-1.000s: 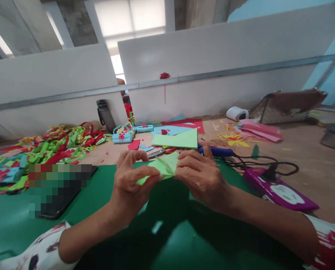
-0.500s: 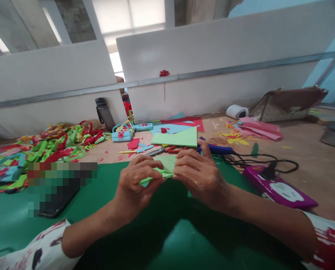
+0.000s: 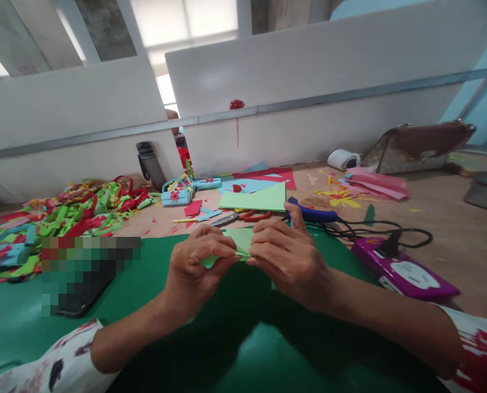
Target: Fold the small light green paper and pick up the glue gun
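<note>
A small folded piece of light green paper is pinched between both hands just above the dark green mat. My left hand grips its left side with thumb and fingers. My right hand presses its right side, fingers curled over the fold. Most of the paper is hidden by the fingers.
Behind the hands lie a light green sheet, scissors, a blue glue gun with a black cord, and a purple power strip. Piled paper strips sit at left, a phone nearby, white partitions behind.
The paper, raised and partly unfolded a second ago, has been lowered and pressed flatter; both hands have closed in over it.
</note>
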Demonstrator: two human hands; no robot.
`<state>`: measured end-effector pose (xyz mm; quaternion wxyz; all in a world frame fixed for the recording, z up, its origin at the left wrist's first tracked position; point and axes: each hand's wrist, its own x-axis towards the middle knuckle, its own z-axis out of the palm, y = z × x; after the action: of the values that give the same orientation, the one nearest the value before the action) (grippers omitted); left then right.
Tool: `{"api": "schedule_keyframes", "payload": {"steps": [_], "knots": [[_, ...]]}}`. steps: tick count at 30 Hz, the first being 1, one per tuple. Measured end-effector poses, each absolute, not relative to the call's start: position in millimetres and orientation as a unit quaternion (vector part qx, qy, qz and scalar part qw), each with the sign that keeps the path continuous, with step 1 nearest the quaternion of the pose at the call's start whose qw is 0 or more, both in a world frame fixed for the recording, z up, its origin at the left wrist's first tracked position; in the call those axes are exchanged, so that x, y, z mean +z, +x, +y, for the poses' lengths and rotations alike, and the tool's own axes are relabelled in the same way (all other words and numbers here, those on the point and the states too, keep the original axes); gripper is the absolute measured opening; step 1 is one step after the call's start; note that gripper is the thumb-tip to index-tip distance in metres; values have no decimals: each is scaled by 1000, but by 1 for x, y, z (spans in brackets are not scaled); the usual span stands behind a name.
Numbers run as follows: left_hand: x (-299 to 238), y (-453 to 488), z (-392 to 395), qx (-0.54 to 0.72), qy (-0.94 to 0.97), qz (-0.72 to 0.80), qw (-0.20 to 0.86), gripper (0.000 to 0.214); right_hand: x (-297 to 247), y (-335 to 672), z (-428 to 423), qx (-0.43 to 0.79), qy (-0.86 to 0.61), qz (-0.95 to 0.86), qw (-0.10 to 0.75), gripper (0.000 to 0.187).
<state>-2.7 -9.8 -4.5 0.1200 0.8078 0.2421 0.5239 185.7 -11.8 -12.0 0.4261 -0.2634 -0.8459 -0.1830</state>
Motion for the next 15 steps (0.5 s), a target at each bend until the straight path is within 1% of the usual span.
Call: {"api": "schedule_keyframes", "payload": {"steps": [11,15], "knots": [[-3,-2,-10,507,822,256,31,13,-7,181,-17,-149,-268,-846,437,9],[-3,-3,-11,503,821,269,25,11,-7,179,-19,-139,-281,-843,437,10]]}}
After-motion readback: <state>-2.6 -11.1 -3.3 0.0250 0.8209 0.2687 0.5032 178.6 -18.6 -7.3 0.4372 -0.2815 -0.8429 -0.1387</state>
